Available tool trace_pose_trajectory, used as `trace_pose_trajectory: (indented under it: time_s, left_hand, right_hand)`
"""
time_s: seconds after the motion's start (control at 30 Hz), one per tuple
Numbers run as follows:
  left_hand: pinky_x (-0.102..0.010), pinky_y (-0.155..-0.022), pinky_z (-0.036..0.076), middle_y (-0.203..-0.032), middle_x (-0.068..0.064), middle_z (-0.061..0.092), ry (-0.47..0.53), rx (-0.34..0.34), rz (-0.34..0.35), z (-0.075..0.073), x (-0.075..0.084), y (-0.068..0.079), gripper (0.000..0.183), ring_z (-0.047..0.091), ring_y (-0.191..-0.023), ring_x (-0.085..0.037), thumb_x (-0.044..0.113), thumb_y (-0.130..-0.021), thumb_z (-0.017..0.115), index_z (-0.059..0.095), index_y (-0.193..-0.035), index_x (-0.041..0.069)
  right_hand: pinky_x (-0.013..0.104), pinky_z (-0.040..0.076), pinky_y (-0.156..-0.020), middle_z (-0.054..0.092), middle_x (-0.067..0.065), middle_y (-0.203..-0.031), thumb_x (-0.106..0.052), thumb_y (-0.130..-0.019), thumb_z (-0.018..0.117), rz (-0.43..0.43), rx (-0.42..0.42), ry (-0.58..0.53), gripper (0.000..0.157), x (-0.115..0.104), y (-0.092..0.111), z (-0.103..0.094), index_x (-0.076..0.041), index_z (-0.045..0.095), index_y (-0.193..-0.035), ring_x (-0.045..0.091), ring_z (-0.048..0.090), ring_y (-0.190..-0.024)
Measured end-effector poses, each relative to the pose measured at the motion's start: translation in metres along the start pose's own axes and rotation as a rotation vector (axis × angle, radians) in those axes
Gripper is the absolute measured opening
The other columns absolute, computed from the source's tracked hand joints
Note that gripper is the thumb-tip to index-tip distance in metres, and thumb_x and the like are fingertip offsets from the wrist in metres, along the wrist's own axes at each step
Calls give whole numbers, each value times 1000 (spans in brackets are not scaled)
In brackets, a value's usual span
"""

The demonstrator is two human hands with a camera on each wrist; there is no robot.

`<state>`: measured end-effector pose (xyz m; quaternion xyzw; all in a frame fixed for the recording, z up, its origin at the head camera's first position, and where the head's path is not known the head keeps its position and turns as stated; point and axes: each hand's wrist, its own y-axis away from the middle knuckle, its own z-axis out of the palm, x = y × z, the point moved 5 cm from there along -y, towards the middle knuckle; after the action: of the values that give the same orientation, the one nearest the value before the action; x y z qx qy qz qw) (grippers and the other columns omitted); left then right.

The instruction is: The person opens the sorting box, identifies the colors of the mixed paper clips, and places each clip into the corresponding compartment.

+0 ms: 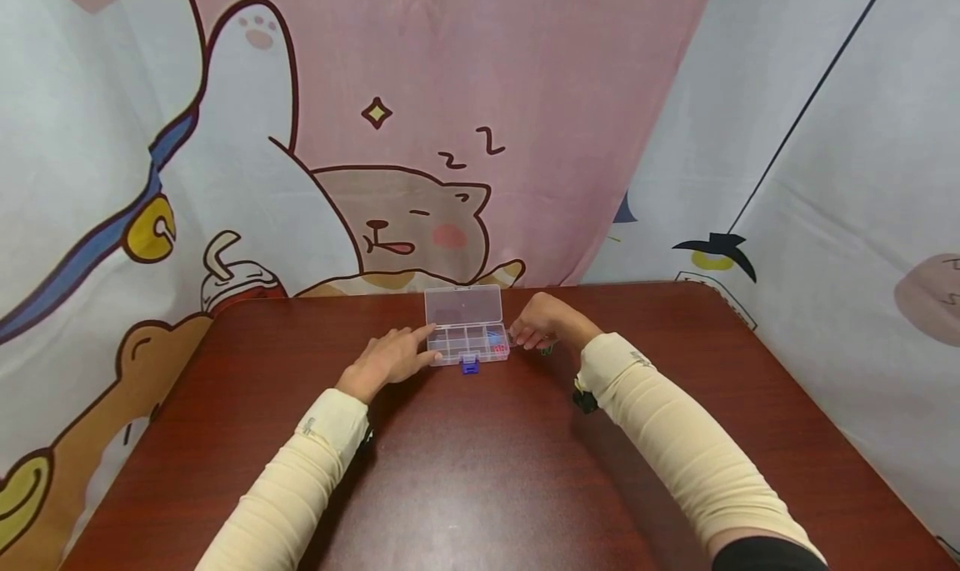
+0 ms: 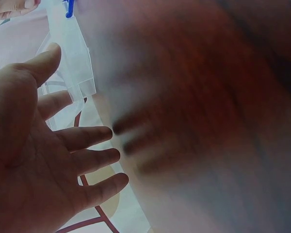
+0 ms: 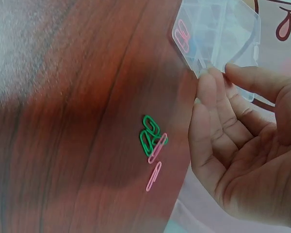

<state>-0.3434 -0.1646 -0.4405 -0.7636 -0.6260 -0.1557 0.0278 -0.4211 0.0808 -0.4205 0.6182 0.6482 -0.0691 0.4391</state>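
A clear plastic compartment box lies on the table with its hinged lid raised at the back. My left hand rests at the box's left end, its thumb and index finger by the wall and the other fingers extended. At the right end, my right hand has bent fingers, thumb and fingertips close together by the wall; whether something is between them cannot be made out. Pink paper clips lie in a right-end compartment, with something blue behind. Beside that hand lie green paper clips and a pink paper clip.
A blue latch hangs at the box's front. The dark red-brown wooden table stretches toward me and to both sides. Behind it hangs a cloth printed with cartoon animals.
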Motion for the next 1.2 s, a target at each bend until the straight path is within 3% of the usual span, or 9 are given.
trace_pose_trajectory:
  time_s: [0.4,0.67,1.2]
  left_hand:
    - [-62,-103,35,-144,-17,48,-11,3,-3,1,-1,-1,66,45,-131,-38,54,-97,50,32,-153,25]
    - [-62,-102,36,-144,-18,48,-13,8,2,1,-2,0,66,45,-131,-39,53,-96,51,33,-153,25]
    - [-62,-100,38,-141,-17,51,-12,18,8,1,-1,0,66,47,-128,-38,53,-96,51,34,-153,24]
  right_hand:
    - [37,59,-69,73,7,-74,-20,-87,71,53,77,2,23,24,-8,-20,1,75,-96,16,71,-64]
    - [32,57,-65,73,6,-74,-18,-88,66,74,71,-56,20,44,-4,-42,-1,74,-95,13,69,-63]
    - [38,57,-71,73,10,-80,-19,-87,67,112,132,-36,27,84,-1,-65,3,73,-101,20,71,-72]
